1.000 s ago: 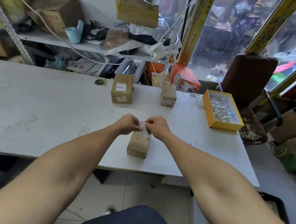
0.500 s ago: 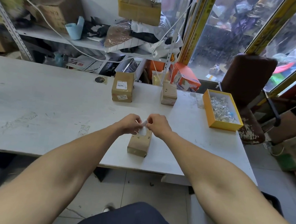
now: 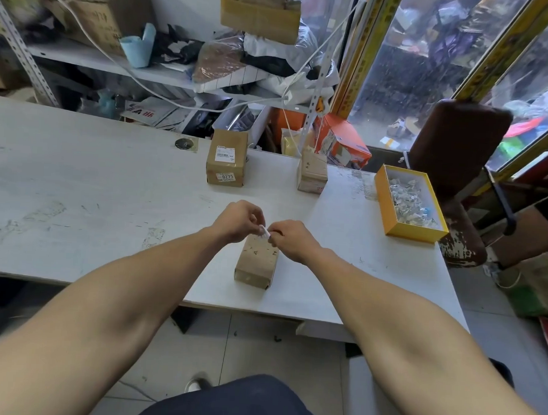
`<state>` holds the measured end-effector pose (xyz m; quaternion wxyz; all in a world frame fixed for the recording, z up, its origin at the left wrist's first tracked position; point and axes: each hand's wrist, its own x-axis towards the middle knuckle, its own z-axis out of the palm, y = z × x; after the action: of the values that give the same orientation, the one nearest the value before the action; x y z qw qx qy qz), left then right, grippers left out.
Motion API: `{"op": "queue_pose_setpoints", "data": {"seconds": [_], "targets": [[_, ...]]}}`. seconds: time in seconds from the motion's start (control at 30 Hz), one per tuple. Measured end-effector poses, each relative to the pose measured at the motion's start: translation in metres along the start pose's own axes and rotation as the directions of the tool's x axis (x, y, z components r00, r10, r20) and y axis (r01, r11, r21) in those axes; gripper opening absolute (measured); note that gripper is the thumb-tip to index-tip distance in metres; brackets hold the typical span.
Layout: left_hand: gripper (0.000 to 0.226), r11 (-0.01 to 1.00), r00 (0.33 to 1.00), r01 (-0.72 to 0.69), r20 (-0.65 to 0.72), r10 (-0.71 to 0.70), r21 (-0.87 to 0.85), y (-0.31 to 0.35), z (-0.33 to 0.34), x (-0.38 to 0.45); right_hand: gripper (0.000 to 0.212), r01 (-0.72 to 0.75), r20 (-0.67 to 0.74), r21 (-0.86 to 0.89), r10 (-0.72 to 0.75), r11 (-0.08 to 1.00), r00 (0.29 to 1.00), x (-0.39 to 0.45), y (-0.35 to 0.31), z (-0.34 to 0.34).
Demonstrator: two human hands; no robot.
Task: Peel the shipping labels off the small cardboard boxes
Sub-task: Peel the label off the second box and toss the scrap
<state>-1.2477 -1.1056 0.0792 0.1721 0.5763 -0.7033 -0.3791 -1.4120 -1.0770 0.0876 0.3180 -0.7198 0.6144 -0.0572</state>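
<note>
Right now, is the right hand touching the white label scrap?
Touching. The head view shows the right hand pinching the white label scrap above the near box.

1. We see a small brown cardboard box (image 3: 257, 263) lying flat near the table's front edge, its top scuffed with torn paper residue.
2. A crumpled white label scrap (image 3: 264, 231) sits at its far end.
3. A second box (image 3: 226, 162), towards the back edge, bears two white labels.
4. A third box (image 3: 312, 173) stands to its right, its top bare.
</note>
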Motion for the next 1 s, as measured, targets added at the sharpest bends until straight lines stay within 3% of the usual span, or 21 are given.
{"op": "queue_pose_setpoints", "data": {"seconds": [0.1,0.17,0.33,0.5,0.63,0.8,1.0], "targets": [[0.013,0.984,0.996,0.004,-0.084,0.012,0.18,0.001,0.002,0.003,0.037,-0.013,0.001,0.05,0.013,0.999,1.0,0.0,-0.002,0.003],[0.017,0.977,0.997,-0.003,-0.07,0.019,0.212,0.002,0.001,0.004,0.033,-0.039,-0.01,0.108,0.04,0.993,0.999,0.0,0.0,0.002],[0.013,0.981,0.984,-0.115,0.154,0.091,0.154,0.007,-0.001,0.006,0.013,-0.099,-0.061,0.18,0.112,0.979,0.992,0.002,0.008,0.003],[0.011,0.998,0.954,-0.058,0.295,0.046,0.03,0.007,0.002,0.004,0.014,-0.14,-0.072,0.312,0.171,0.94,0.983,-0.001,0.02,-0.001],[0.009,0.997,0.977,-0.048,0.212,0.033,0.064,0.013,0.016,0.002,0.008,-0.127,-0.069,0.248,0.149,0.96,0.986,-0.004,0.025,0.001],[0.026,0.986,0.992,0.005,0.121,-0.026,0.166,0.015,0.03,0.005,0.016,-0.088,-0.056,0.125,0.095,0.988,0.994,-0.006,0.03,0.005],[0.026,0.981,0.998,0.015,0.058,-0.027,0.196,0.011,0.028,0.033,0.025,-0.037,-0.007,-0.017,0.036,0.999,0.999,0.01,0.032,0.003]]}}
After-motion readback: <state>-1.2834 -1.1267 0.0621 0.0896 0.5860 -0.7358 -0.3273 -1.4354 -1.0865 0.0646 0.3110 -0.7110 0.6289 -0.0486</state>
